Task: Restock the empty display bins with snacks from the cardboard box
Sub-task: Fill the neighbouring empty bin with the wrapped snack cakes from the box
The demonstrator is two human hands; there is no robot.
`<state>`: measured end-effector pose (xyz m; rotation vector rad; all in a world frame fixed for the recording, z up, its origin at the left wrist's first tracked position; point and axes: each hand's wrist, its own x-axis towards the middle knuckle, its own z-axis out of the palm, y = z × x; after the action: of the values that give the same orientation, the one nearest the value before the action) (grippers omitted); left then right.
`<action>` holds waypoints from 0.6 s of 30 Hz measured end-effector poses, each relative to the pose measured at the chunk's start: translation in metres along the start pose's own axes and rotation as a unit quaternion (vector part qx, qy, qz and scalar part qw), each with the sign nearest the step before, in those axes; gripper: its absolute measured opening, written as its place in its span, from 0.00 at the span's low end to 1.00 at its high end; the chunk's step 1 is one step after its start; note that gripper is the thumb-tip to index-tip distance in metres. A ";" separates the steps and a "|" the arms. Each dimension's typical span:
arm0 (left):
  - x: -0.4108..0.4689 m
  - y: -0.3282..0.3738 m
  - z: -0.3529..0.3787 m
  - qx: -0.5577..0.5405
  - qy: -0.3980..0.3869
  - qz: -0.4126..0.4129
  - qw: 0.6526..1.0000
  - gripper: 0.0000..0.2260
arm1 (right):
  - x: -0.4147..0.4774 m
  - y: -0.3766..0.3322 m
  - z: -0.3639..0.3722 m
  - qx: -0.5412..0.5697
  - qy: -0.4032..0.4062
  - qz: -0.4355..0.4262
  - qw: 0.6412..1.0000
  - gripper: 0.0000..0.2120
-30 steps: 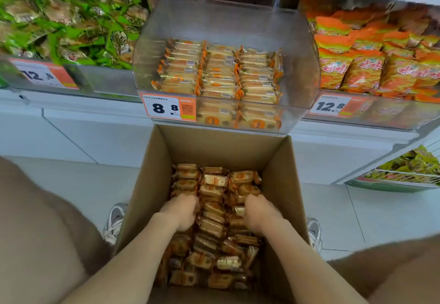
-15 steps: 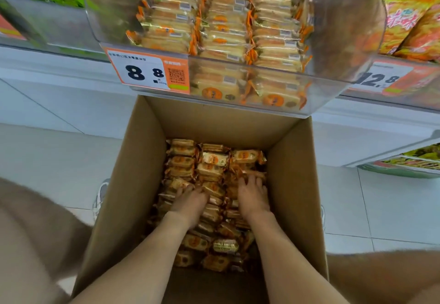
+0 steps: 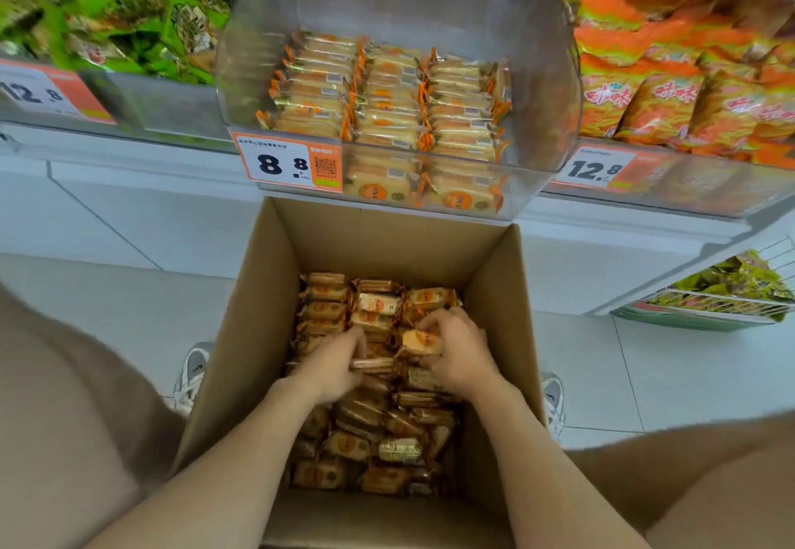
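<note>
A shop aisle with a white tiled floor; above and beyond the hands stands a clear display bin, partly filled. Both hands are down in the cardboard box, gathering stock. The left hand curls round wrapped snacks; the right hand grips one packet. The next move, I judge, is to lift the bundle together, up and forward into the bin.

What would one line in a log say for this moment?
stage: picking from cardboard box | left hand: grips flat pack | right hand: grips orange-logo pack | clear bin: partly filled
</note>
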<state>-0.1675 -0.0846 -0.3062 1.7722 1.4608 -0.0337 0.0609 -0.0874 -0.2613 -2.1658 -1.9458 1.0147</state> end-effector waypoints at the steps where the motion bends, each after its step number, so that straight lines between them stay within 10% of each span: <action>1: -0.003 0.003 -0.009 -0.041 0.008 0.007 0.999 0.15 | -0.004 -0.004 -0.009 -0.008 0.014 -0.013 1.000 0.25; 18: -0.074 0.109 -0.123 -0.163 0.091 0.214 0.959 0.30 | -0.080 -0.078 -0.168 -0.095 0.058 -0.224 0.968 0.21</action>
<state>-0.1574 -0.0700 -0.1264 1.8072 1.0962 0.5766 0.0780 -0.0814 -0.0605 -1.6848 -2.3972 0.6363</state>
